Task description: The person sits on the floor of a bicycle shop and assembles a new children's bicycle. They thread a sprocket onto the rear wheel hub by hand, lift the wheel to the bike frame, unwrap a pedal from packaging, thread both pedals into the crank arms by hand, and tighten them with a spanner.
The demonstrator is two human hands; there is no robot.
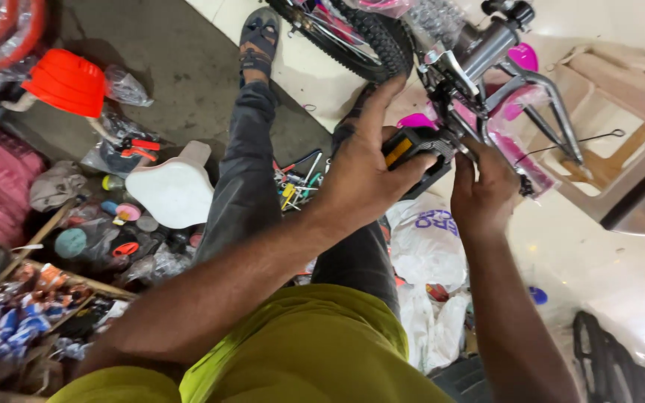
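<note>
Cluttered workshop floor (173, 67). Left hand (363, 175) grips black plastic bicycle pedal (412, 153); right hand (483, 198) fingers curl closed at grey crank (457, 142). Pedal likely cross-threads if tilted.

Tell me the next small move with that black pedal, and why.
Probably turn the pedal a little further by hand. The left hand wraps it, and the right hand pinches at its inner end by the grey crank of the small bicycle. No spanner is in either hand, so finger turning seems the likely step.
</note>
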